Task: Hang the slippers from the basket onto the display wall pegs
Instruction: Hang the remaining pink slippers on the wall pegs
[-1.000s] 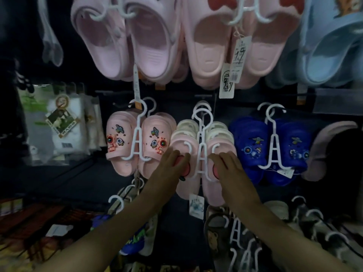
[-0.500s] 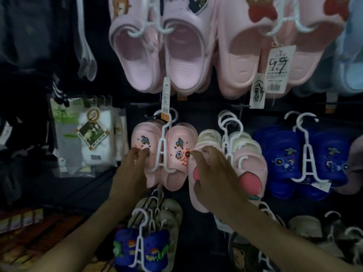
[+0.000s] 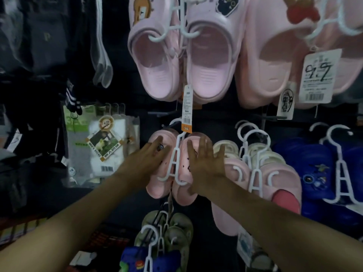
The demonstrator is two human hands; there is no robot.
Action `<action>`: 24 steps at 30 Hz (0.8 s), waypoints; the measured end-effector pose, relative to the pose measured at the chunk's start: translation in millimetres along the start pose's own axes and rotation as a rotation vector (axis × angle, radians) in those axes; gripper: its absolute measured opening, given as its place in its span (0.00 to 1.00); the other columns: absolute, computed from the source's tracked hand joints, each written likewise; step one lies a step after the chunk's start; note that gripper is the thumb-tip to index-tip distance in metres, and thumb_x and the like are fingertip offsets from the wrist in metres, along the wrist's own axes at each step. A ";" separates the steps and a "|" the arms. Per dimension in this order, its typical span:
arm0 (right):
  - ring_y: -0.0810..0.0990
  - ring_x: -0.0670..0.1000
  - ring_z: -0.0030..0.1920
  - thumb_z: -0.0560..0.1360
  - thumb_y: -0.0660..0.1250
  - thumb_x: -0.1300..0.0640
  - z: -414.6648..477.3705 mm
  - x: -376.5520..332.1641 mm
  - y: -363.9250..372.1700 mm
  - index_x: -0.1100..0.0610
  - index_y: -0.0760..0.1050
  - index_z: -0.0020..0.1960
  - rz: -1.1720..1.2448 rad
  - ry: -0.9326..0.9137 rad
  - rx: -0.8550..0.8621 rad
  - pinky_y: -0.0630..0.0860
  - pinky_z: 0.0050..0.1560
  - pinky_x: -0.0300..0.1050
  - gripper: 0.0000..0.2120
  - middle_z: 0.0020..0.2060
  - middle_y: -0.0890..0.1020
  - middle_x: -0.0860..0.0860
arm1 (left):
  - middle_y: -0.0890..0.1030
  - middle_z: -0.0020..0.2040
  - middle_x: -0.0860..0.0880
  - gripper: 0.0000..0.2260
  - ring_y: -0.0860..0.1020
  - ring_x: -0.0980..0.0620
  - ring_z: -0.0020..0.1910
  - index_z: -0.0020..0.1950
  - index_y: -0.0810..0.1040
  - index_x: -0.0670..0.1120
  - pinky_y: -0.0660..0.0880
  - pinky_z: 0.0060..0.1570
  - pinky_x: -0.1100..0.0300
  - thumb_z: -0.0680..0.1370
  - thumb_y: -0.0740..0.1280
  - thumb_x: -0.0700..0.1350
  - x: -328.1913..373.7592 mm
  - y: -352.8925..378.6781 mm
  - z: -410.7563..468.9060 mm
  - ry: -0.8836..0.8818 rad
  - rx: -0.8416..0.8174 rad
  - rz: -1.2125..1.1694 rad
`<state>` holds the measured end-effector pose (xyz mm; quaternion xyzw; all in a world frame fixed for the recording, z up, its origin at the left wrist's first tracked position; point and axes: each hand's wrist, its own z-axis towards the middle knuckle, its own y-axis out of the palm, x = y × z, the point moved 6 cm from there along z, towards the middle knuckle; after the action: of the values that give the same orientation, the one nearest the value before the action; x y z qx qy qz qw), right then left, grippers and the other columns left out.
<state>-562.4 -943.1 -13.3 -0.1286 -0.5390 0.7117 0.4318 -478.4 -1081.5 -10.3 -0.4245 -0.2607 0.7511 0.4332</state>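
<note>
Room: dim shop corner, a dark display wall (image 3: 222, 118) filling the view, goods hung in rows on pegs
Far left of wall: dark clothing (image 3: 39, 46) hanging in shadow, details too dim to tell
Left of wall, middle row: clear packs of socks (image 3: 102, 146) on hooks, the front pack's label reading "MEN'S SOCKS"
Top row: large lilac clogs (image 3: 182, 61) on a white hanger, a long tag (image 3: 187, 108) dangling from them to just above the small pink slippers; to their right, large pink slippers (image 3: 275, 61) with a price tag (image 3: 318, 75)
Small pink slippers (image 3: 167, 167): a pair clipped on a white hanger (image 3: 175, 161), on a peg in the middle row just right of the socks
Left hand (image 3: 145, 161): palm flat on the left slipper of that pair, fingers spread and open, gripping nothing; bare forearm coming up from the lower left corner
Right hand (image 3: 206, 163): palm flat on the right slipper of the same pair, fingers splayed upward, open, thumb toward the hanger; bare forearm running in from the lower right corner
Right of the hands: cream and pink slippers (image 3: 275, 173) stacked on several white hangers, touching the small pink pair's right side
Far right of wall: blue clogs (image 3: 318, 173) with small badges, on a white hanger
Bottom row: olive slippers (image 3: 176, 226) below the hands, blue slippers (image 3: 135, 260) in front of them at the lower edge
</note>
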 end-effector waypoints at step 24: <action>0.53 0.66 0.74 0.66 0.78 0.46 8.2 9.3 -0.5 0.57 0.38 0.78 0.003 -0.139 0.122 0.60 0.71 0.60 0.59 0.76 0.46 0.64 | 0.37 0.78 0.40 0.55 0.46 0.41 0.78 0.77 0.34 0.55 0.69 0.66 0.48 0.68 0.76 0.48 -11.3 -1.6 28.9 0.128 -0.130 0.120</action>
<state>-573.0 -941.5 -7.0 -0.0531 -0.5231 0.7511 0.3992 -499.7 -1091.2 10.1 -0.5139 -0.2548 0.7284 0.3747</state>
